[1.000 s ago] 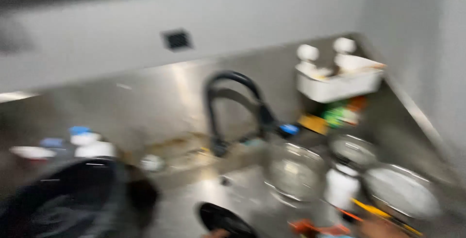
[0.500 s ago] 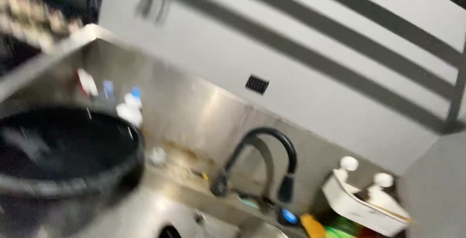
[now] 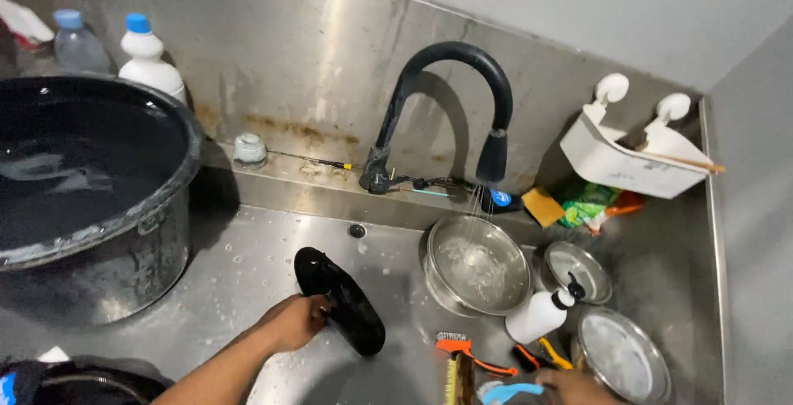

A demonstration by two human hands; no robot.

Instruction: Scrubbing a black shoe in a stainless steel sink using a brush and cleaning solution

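Observation:
My left hand (image 3: 293, 321) grips a flat black oval thing (image 3: 343, 302), shaped like a slipper, and holds it tilted over the wet steel sink floor (image 3: 248, 289). At the bottom edge my right hand (image 3: 578, 387) is partly cut off; its fingers close on the end of a blue-handled brush (image 3: 508, 393). A black curved tap (image 3: 450, 54) runs water into a steel bowl (image 3: 477, 264) just right of the black thing.
A large black pot (image 3: 83, 165) full of water fills the left side. Two more steel bowls (image 3: 578, 271) (image 3: 621, 355), a white pump bottle (image 3: 537, 316) and an orange brush (image 3: 462, 347) crowd the right. A white caddy (image 3: 628, 161) hangs on the back wall.
The view swung up to the wall and left, then came back down onto the sink. Both hands now show clearly, the left one on the black oval thing.

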